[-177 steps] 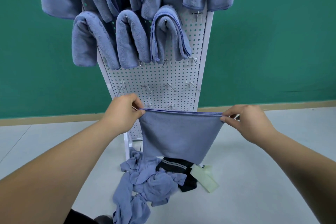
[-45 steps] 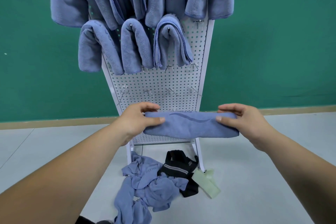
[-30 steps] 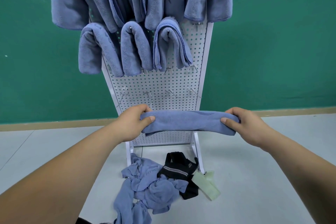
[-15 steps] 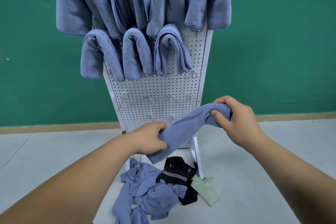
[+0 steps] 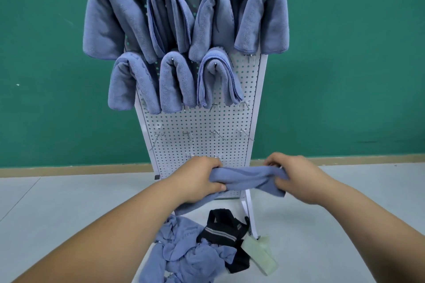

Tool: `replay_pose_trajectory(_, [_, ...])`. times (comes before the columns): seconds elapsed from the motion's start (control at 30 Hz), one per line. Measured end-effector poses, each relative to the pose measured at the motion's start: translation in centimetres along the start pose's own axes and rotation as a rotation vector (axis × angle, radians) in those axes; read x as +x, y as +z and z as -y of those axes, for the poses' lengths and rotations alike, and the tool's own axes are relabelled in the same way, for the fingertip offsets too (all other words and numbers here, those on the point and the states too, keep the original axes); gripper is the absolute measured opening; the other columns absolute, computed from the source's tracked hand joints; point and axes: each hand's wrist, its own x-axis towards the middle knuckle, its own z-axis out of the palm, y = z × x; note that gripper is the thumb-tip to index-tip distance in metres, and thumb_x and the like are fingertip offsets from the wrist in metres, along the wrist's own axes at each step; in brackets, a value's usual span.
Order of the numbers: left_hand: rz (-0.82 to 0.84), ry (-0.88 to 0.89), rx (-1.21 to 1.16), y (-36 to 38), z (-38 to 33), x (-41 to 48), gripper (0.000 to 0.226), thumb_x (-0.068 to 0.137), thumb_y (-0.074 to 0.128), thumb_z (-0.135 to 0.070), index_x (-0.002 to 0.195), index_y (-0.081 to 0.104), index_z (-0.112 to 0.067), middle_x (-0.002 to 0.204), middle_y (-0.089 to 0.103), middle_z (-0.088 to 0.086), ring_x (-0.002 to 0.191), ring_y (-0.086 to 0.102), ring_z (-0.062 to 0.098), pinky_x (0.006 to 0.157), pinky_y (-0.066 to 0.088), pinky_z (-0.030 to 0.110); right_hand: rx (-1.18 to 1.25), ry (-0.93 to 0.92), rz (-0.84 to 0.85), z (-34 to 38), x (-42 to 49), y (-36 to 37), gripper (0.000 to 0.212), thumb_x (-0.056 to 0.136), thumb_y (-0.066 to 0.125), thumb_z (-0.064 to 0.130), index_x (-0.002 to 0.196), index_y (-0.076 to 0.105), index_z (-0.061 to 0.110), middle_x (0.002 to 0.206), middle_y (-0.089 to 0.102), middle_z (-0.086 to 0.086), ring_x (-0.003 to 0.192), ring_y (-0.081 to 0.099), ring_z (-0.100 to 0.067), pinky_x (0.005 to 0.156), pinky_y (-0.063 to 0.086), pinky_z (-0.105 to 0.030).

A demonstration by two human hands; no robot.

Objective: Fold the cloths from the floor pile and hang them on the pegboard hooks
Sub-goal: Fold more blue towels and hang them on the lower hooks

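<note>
Level again: right hand point(image 5: 296, 179) has dropped beside left hand point(image 5: 197, 179), so the cloth point(image 5: 248, 177) now runs flat between them, no longer slanting.
I see both hands curled round the folded blue cloth, one gripping each end, close together; a loose tail hangs below the left hand. The cloth is held in the air just before the lower pegboard point(image 5: 200, 122), under a row of bare hooks point(image 5: 216, 133). Folded blue cloths point(image 5: 177, 80) hang on the upper hooks. On the floor point(image 5: 69, 202) at the board's foot lies the pile point(image 5: 184, 257), with a black garment point(image 5: 223, 230) and a pale green piece point(image 5: 259, 253) beside it.
</note>
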Motion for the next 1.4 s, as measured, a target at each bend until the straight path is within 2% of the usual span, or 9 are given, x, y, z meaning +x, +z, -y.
replay_pose_trajectory(0.13, [0.022,0.067,0.048,-0.2,-2.3,-0.1,0.029,0.081,0.082,-0.043,0.102,0.070,-0.027,0.090,0.070,-0.008,0.086,0.062,0.016,0.076,0.053,0.033,0.036,-0.152,0.226,2.3,-0.4,1.7,0.093,0.073,0.075,0.033,0.157,0.038,0.042,0.148,0.048,0.028,0.133,0.052,-0.001,0.111,0.047,-0.028])
replay_pose_trajectory(0.23, [0.036,0.106,0.077,-0.5,-3.8,0.0,0.035,0.077,0.085,-0.045,0.104,0.071,-0.029,0.093,0.070,-0.006,0.087,0.061,0.015,0.075,0.053,0.033,0.152,-0.221,0.177,3.4,-0.1,2.9,0.068,0.074,0.079,0.051,0.137,0.056,0.043,0.123,0.068,0.023,0.110,0.064,-0.002,0.097,0.055,-0.034])
replay_pose_trajectory(0.33, [0.005,0.086,0.051,-1.2,-4.2,0.0,0.046,0.071,0.086,-0.058,0.107,0.067,-0.036,0.098,0.070,-0.010,0.091,0.061,0.012,0.081,0.055,0.034,0.102,-0.191,0.050,3.4,0.2,2.3,0.032,0.079,0.069,0.041,0.110,0.065,0.036,0.095,0.071,0.012,0.087,0.066,-0.013,0.081,0.057,-0.043])
replay_pose_trajectory(0.43, [-0.023,0.096,0.001,-2.7,-4.2,0.0,0.056,0.069,0.081,-0.072,0.114,0.066,-0.042,0.107,0.071,-0.015,0.098,0.064,0.008,0.091,0.055,0.033,0.041,-0.182,0.007,3.1,-0.2,0.7,0.028,0.081,0.069,0.049,0.107,0.065,0.037,0.091,0.072,0.009,0.083,0.065,-0.015,0.076,0.057,-0.039])
replay_pose_trajectory(0.6, [-0.067,0.200,0.038,-6.3,-5.3,0.5,0.039,0.087,0.075,-0.061,0.117,0.071,-0.037,0.108,0.074,-0.016,0.100,0.065,0.006,0.094,0.053,0.033,0.059,-0.220,-0.068,3.1,-0.9,-2.8,0.052,0.077,0.072,0.073,0.094,0.065,0.025,0.082,0.066,0.000,0.076,0.057,-0.020,0.072,0.051,-0.040])
replay_pose_trajectory(0.77, [-0.192,0.244,0.136,-8.8,-6.9,1.2,0.019,0.095,0.071,-0.044,0.110,0.070,-0.032,0.099,0.073,-0.010,0.090,0.061,0.011,0.078,0.047,0.032,0.133,-0.193,-0.178,3.6,-1.1,-5.8,0.027,0.082,0.081,0.051,0.089,0.068,0.028,0.085,0.065,0.007,0.076,0.061,-0.014,0.069,0.051,-0.031])
replay_pose_trajectory(0.93, [-0.411,0.238,0.090,-10.3,-8.2,2.1,0.014,0.091,0.072,-0.036,0.104,0.068,-0.033,0.102,0.065,-0.015,0.099,0.061,0.011,0.084,0.051,0.034,0.114,-0.187,-0.397,4.7,0.0,-8.6,0.012,0.086,0.079,0.036,0.088,0.068,0.032,0.076,0.069,0.011,0.073,0.063,-0.012,0.069,0.057,-0.038])
replay_pose_trajectory(1.17, [-0.770,0.129,-0.147,-14.7,-11.6,3.9,0.013,0.083,0.066,-0.029,0.096,0.068,-0.032,0.093,0.070,-0.016,0.092,0.064,0.010,0.083,0.054,0.036,0.127,-0.299,-0.878,8.5,2.6,-13.7,0.020,0.088,0.073,0.018,0.104,0.072,0.030,0.093,0.070,0.010,0.085,0.063,-0.022,0.075,0.053,-0.040])
replay_pose_trajectory(1.4, [-0.888,0.063,-0.054,-17.7,-12.9,8.1,0.014,0.093,0.071,-0.024,0.103,0.061,-0.022,0.103,0.061,-0.004,0.091,0.059,0.019,0.080,0.053,0.040,0.159,-0.198,-0.931,10.5,7.5,-16.7,0.015,0.090,0.069,0.023,0.102,0.072,0.031,0.086,0.070,0.009,0.081,0.063,-0.023,0.072,0.056,-0.039])
